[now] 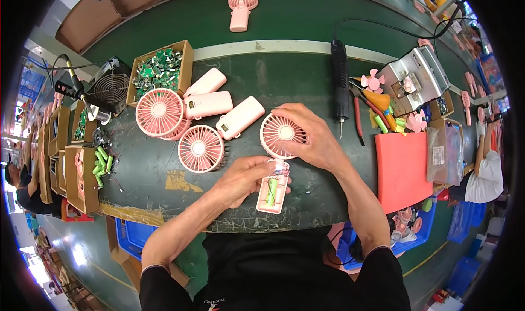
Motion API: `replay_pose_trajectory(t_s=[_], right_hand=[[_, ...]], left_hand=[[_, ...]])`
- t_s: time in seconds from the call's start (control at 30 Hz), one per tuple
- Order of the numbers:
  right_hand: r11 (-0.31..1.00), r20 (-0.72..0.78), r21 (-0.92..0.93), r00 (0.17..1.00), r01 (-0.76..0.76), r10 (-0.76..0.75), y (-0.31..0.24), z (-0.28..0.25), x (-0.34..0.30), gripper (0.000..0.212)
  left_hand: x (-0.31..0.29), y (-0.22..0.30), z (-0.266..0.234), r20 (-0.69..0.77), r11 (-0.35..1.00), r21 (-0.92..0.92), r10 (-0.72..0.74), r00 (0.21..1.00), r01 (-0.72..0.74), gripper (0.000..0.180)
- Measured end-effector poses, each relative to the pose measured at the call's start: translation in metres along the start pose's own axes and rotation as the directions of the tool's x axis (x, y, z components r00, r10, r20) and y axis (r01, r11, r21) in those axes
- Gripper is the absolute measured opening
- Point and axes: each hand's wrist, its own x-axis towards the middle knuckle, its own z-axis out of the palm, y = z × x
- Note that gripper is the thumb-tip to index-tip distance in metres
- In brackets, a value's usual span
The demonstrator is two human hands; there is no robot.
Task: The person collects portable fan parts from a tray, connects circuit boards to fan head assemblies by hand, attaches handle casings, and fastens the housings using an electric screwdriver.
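Fan [285,132] lies between right hand [317,137], curled over its head, and left hand [241,181], pinching its handle.

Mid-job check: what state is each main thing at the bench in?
Held fan: handle open
Green cell: inside that handle
Left hand: gripping the handle
Right hand: gripping the fan's head
Bench fans: lying, some overlapping
Screwdriver: bit down, power unclear
Board box: open, heaped full
Red sheet: lying flat
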Motion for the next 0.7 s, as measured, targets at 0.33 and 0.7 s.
replay_pose_trajectory(t_s=[0.33, 0.7], right_hand=[[0.968, 0.258, -0.171, 0.956, 0.184, -0.136, -0.058, 0.004, -0.030, 0.020], [0.844, 0.179, -0.466, 0.963, 0.265, -0.203, -0.057, 0.015, -0.042, 0.027]], left_hand=[[-0.007, -0.013, -0.003, -0.101, 0.989, -0.070, 0.123, 0.987, -0.130, 0.032], [-0.012, -0.016, 0.003, -0.001, 0.957, 0.221, 0.192, 0.981, -0.187, 0.053]])
